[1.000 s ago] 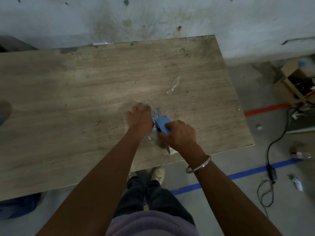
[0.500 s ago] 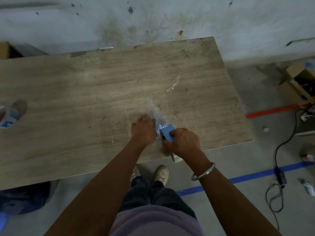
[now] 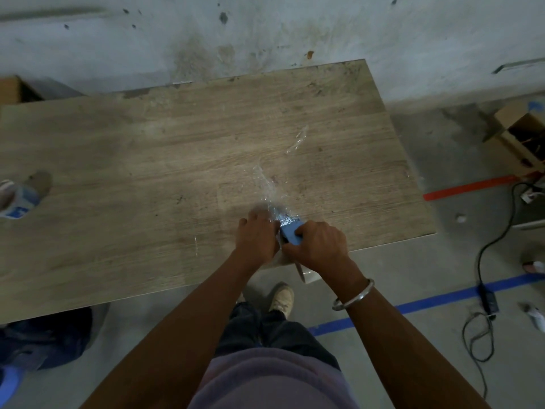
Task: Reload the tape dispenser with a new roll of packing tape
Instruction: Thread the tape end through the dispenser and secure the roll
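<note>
Hands meet at the near edge of the wooden table (image 3: 124, 160), close together over the work. The right hand (image 3: 320, 246) is curled round the blue tape dispenser (image 3: 290, 235), fingers wrapped over its body so that only a wedge of blue shows between the two hands. The left hand (image 3: 257, 235) sits just beside it, fingers bent down onto something clear and shiny; it seems to be the new roll of tape (image 3: 277, 215), though the roll itself is mostly hidden and blurred, and I cannot tell whether the fingers pinch it or only press on it. A loose strip of clear tape (image 3: 264, 181) runs away from the hands across the table, crinkled and partly lifted. A second scrap of clear film (image 3: 298, 141) lies further off toward the far right corner.

Judging by this, the step in hand is seating the roll in the dispenser or threading its free end through, not the fetching of a roll. Whether the roll already sits on its hub cannot be seen.

The next move probably calls for holding the dispenser steady while the other hand draws the free end flat and straight toward the cutter. The tape looks thin and clingy, so it may fold onto itself or stick to the table if it is let slack.

A bottle (image 3: 17, 199) lies at the left edge.
</note>
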Tool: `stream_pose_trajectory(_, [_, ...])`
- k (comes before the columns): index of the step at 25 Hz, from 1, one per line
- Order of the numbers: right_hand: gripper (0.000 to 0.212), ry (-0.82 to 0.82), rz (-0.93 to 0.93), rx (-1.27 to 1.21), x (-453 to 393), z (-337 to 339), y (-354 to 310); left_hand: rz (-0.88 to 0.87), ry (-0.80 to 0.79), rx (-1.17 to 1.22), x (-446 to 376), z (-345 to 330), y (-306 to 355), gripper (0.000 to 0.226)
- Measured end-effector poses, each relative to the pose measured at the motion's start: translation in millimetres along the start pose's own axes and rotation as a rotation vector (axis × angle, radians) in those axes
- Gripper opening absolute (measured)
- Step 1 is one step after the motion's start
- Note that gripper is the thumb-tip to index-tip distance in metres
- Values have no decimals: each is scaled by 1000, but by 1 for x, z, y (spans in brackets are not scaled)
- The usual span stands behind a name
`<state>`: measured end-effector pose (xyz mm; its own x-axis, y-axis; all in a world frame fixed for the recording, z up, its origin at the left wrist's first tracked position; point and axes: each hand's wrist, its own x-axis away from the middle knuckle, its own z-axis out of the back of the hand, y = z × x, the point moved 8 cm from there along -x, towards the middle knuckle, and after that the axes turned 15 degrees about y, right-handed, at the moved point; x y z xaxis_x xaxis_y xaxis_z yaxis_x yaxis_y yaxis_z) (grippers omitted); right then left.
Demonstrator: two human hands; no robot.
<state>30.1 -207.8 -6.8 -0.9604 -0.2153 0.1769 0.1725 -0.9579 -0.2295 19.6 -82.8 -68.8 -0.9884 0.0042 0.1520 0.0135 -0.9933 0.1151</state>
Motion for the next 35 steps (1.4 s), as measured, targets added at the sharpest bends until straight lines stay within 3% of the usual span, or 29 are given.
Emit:
stream_pose_trajectory(8, [42,57,9,-15,23,3,8,-82,87,74,12,-3,24,28])
stream_pose_trajectory(20, [55,26,23,13,64,-9,37,-236,112,108,43,-13,54,23])
stream_pose_trajectory(24, [57,16,-55,-111,65,0,52,-272,99,141,40,-5,62,25])
stream_pose_trajectory(26, [52,41,-177,-257,61,5,67,-124,79,316,30,2,53,23])
stream_pose_trajectory(31, [13,93,-551,-917,40,5,86,677,-74,1238,18,1,18,15])
stream_pose_trajectory(32, [14,103,-594,-1018,33,5,82,758,-101,1353,18,3,14,14])
stream_pose_trajectory(35, [23,90,-676,-1227,8,3,65,731,-135,1414,12,17,3,15])
